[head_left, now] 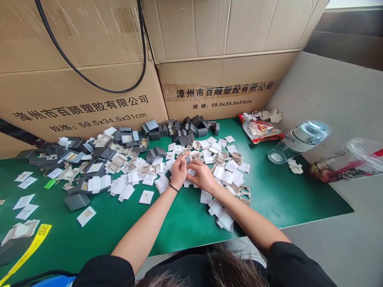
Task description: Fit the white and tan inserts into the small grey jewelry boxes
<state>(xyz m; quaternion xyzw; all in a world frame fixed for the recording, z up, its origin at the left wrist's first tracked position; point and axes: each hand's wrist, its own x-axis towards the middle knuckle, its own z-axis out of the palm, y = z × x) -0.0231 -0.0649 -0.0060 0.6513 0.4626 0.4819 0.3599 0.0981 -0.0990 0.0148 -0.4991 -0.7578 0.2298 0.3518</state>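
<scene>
My left hand [178, 172] and my right hand [202, 175] meet over the middle of the pile. The left index finger points up and away, with the thumb bent beside it. My right fingers are curled and pinched against the left hand. A small greyish bit shows between the hands, mostly covered, and I cannot make out what it is. Around them lie folded white paper cards [227, 177] and beige moulded inserts [220, 158]. Small dark grey boxes [185, 139] are heaped behind the hands, and more dark boxes [103, 153] lie to the left.
Large cardboard cartons [221, 71] stand behind the green table [278, 195], with a black cable [98, 85] hanging in front. At right are a snack bag [260, 129], a clear bottle [295, 141], a crumpled tissue [295, 166] and a plastic cup [350, 159]. A yellow tag [32, 247] lies front left.
</scene>
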